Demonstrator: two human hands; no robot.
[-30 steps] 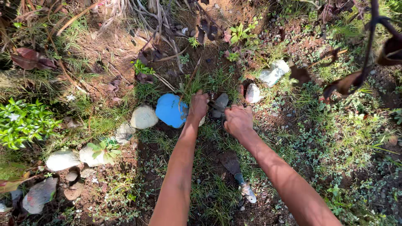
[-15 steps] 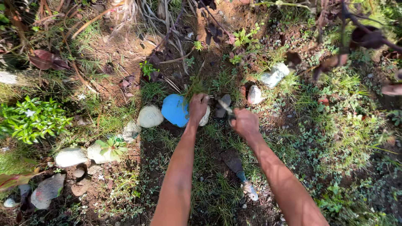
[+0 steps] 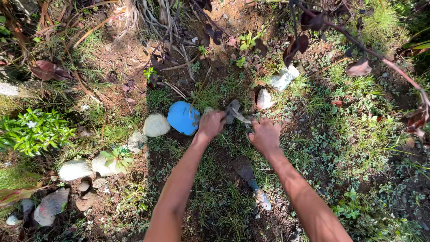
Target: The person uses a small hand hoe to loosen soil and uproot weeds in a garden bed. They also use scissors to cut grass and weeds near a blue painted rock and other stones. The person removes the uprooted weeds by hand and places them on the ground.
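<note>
- A grey stone [image 3: 232, 110] lies in the soil and grass near the middle of the view, between the 2 hands and just above them.
- The left hand [image 3: 210, 125] is curled, fingers bent down at the stone's left edge; it appears to touch the stone, but whether it grips it I cannot tell.
- The right hand [image 3: 265, 135] is also curled, knuckles up, just right of the stone. A thin pale stem [image 3: 243, 119] runs from the stone toward it; I cannot tell whether the fingers have hold of it.
- Both forearms reach up from the bottom edge, bare.
- A blue stone [image 3: 183, 118] sits just left of the left hand, touching or nearly touching it.
- A cream stone [image 3: 156, 125] lies just left of the blue one.
- More pale stones [image 3: 75, 169] follow in a curving row down to the lower left, ending at a flat grey one [image 3: 50, 205].
- A trowel [image 3: 253, 186] lies on the ground between the forearms, dark blade toward the hands, handle toward the bottom edge.
- A small white stone [image 3: 264, 99] stands above the right hand, near it.
- A crumpled pale wrapper [image 3: 284, 78] lies further up and right of that.
- A leafy green plant [image 3: 33, 131] with a small white flower grows at the left edge, well apart from the hands.
- Dry roots [image 3: 152, 18] spread at the top, over bare brown soil.
- A thin branch [image 3: 371, 54] with dark red leaves crosses the upper right corner.
- Low green groundcover [image 3: 358, 134] fills the right side.
</note>
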